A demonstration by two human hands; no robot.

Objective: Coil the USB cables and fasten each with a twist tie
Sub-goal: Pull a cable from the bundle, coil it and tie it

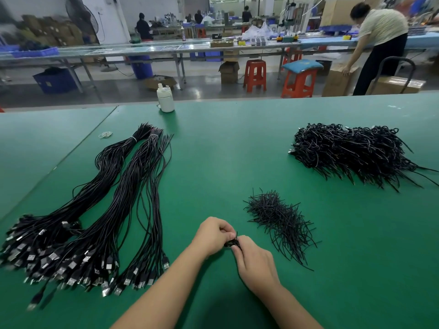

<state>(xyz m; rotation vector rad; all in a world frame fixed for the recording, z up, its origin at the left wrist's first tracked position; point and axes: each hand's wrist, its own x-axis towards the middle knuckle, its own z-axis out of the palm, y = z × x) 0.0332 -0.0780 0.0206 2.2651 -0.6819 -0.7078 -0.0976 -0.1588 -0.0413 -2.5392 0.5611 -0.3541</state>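
My left hand (211, 235) and my right hand (255, 260) meet over the green table (213, 162) near its front edge. Between their fingertips sits a small black coiled USB cable (231, 244); a black twist tie end (236, 234) sticks up from it. Both hands pinch this coil. Long uncoiled black USB cables (95, 217) lie in bundles at the left, their metal plugs toward me. A loose pile of black twist ties (278, 222) lies just right of my hands. A heap of coiled, tied cables (351, 150) sits at the far right.
A white bottle (165, 99) stands at the table's far edge. A few rubber bands (105, 134) lie at the left rear. Beyond the table are red stools (254, 74), workbenches, boxes and a person (380, 43) bending over cartons.
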